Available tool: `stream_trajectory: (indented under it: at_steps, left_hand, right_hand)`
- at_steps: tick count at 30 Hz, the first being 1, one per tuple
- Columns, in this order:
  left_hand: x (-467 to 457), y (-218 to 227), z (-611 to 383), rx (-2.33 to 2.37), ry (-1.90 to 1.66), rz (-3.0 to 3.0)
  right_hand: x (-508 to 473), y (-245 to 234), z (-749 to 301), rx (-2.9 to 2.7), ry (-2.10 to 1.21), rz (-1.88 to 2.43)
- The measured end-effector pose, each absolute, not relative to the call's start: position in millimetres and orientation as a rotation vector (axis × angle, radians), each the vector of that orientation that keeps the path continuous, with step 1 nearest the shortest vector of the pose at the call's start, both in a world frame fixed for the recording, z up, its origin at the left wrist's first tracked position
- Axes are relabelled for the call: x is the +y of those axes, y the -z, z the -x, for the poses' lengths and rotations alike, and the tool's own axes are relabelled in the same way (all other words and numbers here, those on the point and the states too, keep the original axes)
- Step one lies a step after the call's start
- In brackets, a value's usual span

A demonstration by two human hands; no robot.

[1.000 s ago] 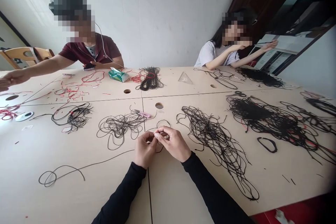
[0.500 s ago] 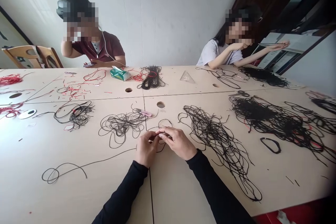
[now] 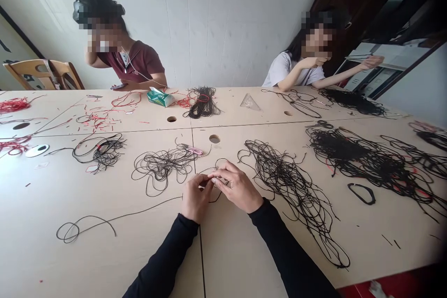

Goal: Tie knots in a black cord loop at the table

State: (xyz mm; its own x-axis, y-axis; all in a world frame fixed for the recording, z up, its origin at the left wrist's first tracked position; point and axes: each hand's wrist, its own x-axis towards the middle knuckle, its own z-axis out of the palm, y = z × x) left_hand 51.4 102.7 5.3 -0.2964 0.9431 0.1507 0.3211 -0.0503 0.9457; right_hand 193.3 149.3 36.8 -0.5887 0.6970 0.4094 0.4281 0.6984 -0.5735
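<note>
My left hand (image 3: 196, 195) and my right hand (image 3: 240, 187) meet fingertip to fingertip just above the table. Both are closed in a pinch on a thin black cord (image 3: 150, 207). One end of this cord trails left across the wood and ends in loose loops; another part curves out around my right fingers. The exact spot where the fingers grip it is hidden. Beyond my left hand lies a loose tangle of black cord (image 3: 162, 165), with pink-handled snips (image 3: 193, 150) at its edge. A long, larger bundle of black cord (image 3: 286, 181) lies right of my right hand.
A thick black cord pile (image 3: 363, 153), a black ring of cord (image 3: 361, 194) and scissors (image 3: 324, 124) lie on the right. Red cord scraps (image 3: 96, 121), a green packet (image 3: 160, 98) and a clear triangular piece (image 3: 249, 101) sit farther back. Two people sit across the table.
My hands stay nearly in place; my right index finger lifts slightly. Across the table, the left person's head turns a little, and the right person's outstretched hand shifts slightly.
</note>
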Motion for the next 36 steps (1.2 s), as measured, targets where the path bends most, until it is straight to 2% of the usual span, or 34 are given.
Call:
stream_trajectory:
  at_steps: [6, 10, 14, 19, 23, 28, 30, 34, 36]
  left_hand:
    - [103, -1, -50, 1.653, -1.361, -1.421]
    - [104, -1, -50, 1.649, -1.343, -1.431]
    - [103, -3, -52, 1.626, -1.33, -1.433]
    - [102, -8, -55, 1.613, -1.344, -1.42]
    - [102, -10, -55, 1.434, -1.375, -1.183]
    - [106, -9, -52, 1.128, -1.44, -0.738]
    - [106, -9, -49, 1.081, -1.47, -0.691]
    - [107, -10, -48, 1.02, -1.498, -0.664]
    - [107, -11, -48, 1.032, -1.505, -0.651]
  right_hand:
    - [151, -35, -193, -2.26, -0.671, 0.903]
    - [152, -35, -193, -2.324, -0.624, 0.912]
    - [151, -36, -193, -2.367, -0.57, 0.856]
    - [143, -40, -190, -2.205, -0.698, 0.731]
    - [139, -40, -188, -2.044, -0.815, 0.724]
    - [143, -36, -188, -1.866, -0.855, 0.932]
    - [146, -32, -187, -1.887, -0.938, 0.963]
    - [149, -22, -185, -1.896, -1.33, 0.898]
    - [151, -17, -185, -1.878, -1.386, 0.934]
